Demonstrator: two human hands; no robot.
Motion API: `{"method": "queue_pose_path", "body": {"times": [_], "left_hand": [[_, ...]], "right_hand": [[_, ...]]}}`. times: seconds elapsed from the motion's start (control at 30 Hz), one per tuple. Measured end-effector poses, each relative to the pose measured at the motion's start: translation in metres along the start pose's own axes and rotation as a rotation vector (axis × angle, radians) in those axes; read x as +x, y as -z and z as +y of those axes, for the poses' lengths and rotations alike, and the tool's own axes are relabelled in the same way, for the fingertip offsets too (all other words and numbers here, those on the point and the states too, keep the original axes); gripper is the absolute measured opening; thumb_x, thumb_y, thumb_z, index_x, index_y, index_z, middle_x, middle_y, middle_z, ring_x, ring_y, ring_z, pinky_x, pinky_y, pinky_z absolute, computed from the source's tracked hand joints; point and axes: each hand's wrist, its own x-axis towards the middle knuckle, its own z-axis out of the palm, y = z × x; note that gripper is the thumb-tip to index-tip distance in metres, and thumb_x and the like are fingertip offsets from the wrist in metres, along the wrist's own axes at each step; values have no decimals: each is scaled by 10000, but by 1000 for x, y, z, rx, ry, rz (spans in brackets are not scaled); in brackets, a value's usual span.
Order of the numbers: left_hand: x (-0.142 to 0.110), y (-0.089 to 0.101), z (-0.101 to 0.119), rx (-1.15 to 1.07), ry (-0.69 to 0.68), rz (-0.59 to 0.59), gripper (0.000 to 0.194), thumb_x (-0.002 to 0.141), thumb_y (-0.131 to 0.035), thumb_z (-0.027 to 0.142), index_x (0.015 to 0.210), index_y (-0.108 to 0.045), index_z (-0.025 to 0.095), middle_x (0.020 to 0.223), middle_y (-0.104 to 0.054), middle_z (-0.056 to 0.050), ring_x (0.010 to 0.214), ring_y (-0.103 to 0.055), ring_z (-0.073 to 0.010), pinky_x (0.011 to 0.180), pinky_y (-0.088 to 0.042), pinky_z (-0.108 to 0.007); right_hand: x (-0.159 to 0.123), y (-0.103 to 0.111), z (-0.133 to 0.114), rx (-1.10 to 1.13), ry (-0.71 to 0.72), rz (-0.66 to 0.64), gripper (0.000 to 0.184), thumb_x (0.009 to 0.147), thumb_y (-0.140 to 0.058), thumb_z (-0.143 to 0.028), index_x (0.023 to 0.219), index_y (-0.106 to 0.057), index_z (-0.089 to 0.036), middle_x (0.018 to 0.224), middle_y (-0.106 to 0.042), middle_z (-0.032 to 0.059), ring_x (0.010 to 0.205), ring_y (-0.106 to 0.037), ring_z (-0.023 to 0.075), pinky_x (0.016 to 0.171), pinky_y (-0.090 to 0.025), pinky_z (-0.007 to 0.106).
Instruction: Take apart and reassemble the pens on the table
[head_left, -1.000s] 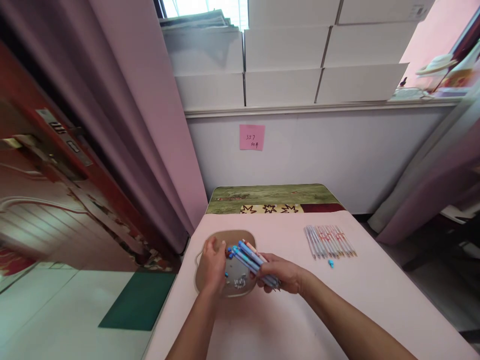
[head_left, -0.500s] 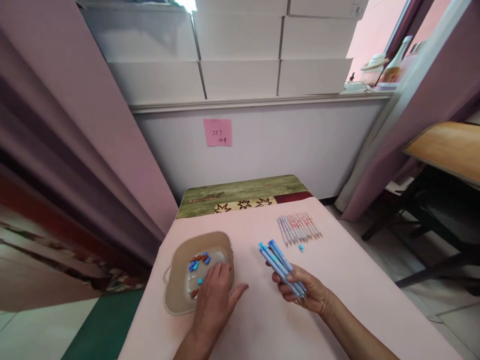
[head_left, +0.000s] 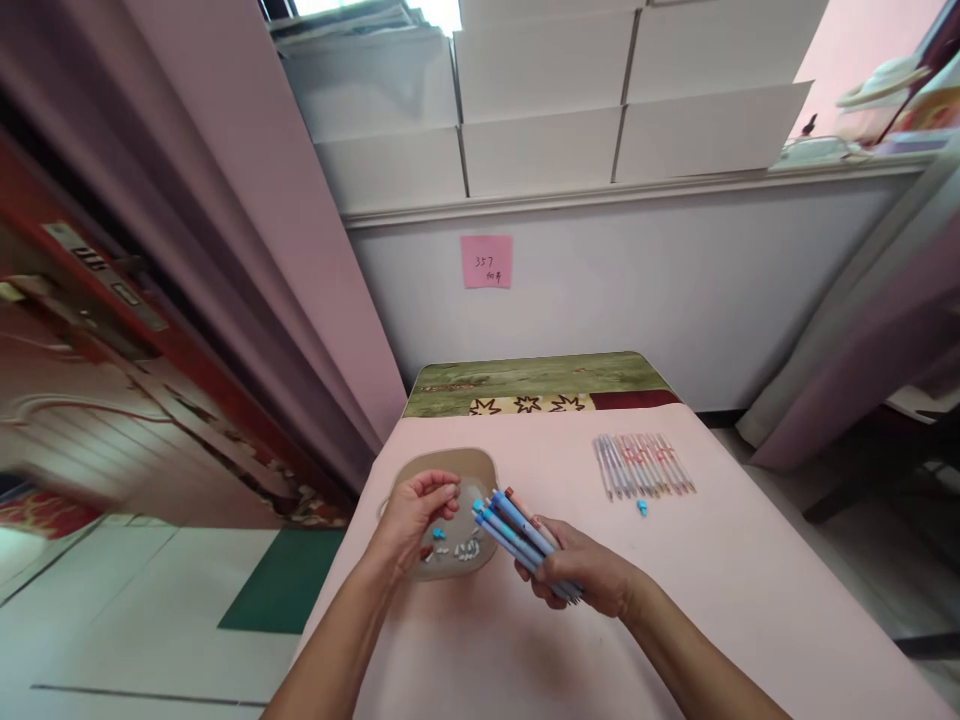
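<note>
My right hand (head_left: 577,565) is wrapped round a bundle of pens (head_left: 517,525), mostly blue with one orange-pink, their coloured tops pointing up and left. My left hand (head_left: 420,510) is above a beige tray (head_left: 472,462), thumb and fingertips pinched together; what they hold, if anything, is too small to name. Inside the tray lie small white pieces (head_left: 466,549), a blue piece (head_left: 439,534) and a brown-red piece (head_left: 426,552). My left hand hides the tray's left part.
A row of slim pens (head_left: 645,465) lies at the table's right, with a small blue piece (head_left: 642,508) in front of it. The table (head_left: 540,450) carries a pink cover. Behind it, a pink note (head_left: 487,262) is on the wall.
My left hand has gone from lying open at the tray's near right side to a pinch above its left part. The pens in my right hand have come closer to the tray.
</note>
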Motion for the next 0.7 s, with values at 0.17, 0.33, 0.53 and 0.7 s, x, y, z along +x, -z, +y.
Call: {"method": "queue_pose_path", "body": {"times": [0.17,0.33,0.53,0.7], "left_hand": [[-6,0,-3,86,53,-209,306,677,-751,372,850,-647,143,618,-635,-5,520,-576,-110,507,-457,-215],[-1,-11,-11,36,115,-269,278,595,-807,301,738,-636,135,622,-634,1,469,-542,-83,508,-462,-217],[26,17,-23,15,141,36,321,521,-804,257,781,-655,141,622,-646,1,484,-524,-76,497,-426,-191],[52,52,-29,640,-146,206,276,644,-669,429,745,-663,172,614,-656,-7,544,-566,-162,523,-424,-258]], "right_hand": [[0,-3,2,-63,-14,21,681,559,-558,-113,1220,-443,-230,810,-577,-23,519,-467,74,410,-314,174],[6,-6,6,-226,-32,107,578,567,-542,-136,1137,-491,-216,796,-563,-24,552,-460,84,433,-313,177],[-4,-9,9,-757,61,293,463,596,-570,-147,1053,-541,-219,762,-529,-42,601,-439,94,506,-315,188],[-31,15,41,-1133,-32,697,611,643,-521,-124,1237,-434,-234,849,-606,0,653,-530,149,556,-325,226]]}}
